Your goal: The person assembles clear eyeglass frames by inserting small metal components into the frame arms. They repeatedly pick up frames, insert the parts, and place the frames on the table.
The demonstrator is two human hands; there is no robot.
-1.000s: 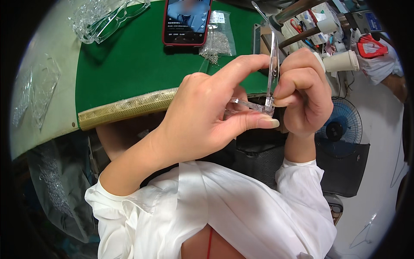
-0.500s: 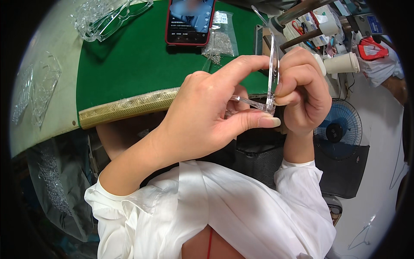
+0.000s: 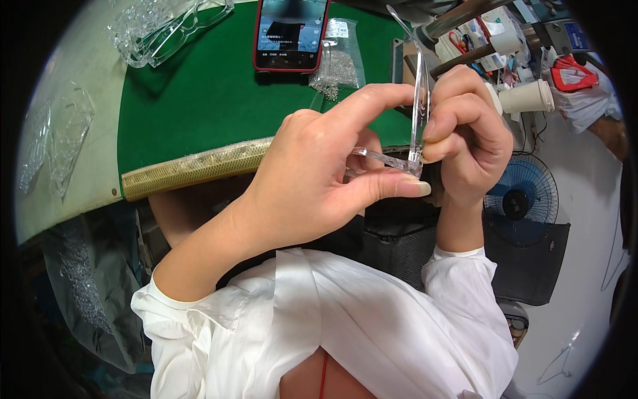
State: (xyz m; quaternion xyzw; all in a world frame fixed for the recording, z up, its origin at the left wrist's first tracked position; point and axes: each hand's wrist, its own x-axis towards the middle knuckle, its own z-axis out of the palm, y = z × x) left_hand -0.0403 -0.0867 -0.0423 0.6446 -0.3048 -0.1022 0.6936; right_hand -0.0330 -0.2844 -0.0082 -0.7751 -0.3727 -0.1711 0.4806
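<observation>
Pinching the clear eyeglass frame [image 3: 379, 156], the left hand [image 3: 319, 166] grips from nine o'clock of its hinge [image 3: 415, 161]; the right hand [image 3: 473, 136], equally near at three, has fingertips [image 3: 433, 152] pressed together, contents hidden. The temple [image 3: 417, 103] points to twelve. Toward eleven, a plastic bag [image 3: 357, 50] bears a printed label [image 3: 337, 28]; a phone [image 3: 290, 40] shows white writing [image 3: 274, 54].

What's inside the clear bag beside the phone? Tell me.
The bag holds many tiny silvery pieces; whatever lies under its white label or beneath the uppermost pieces is covered.
</observation>
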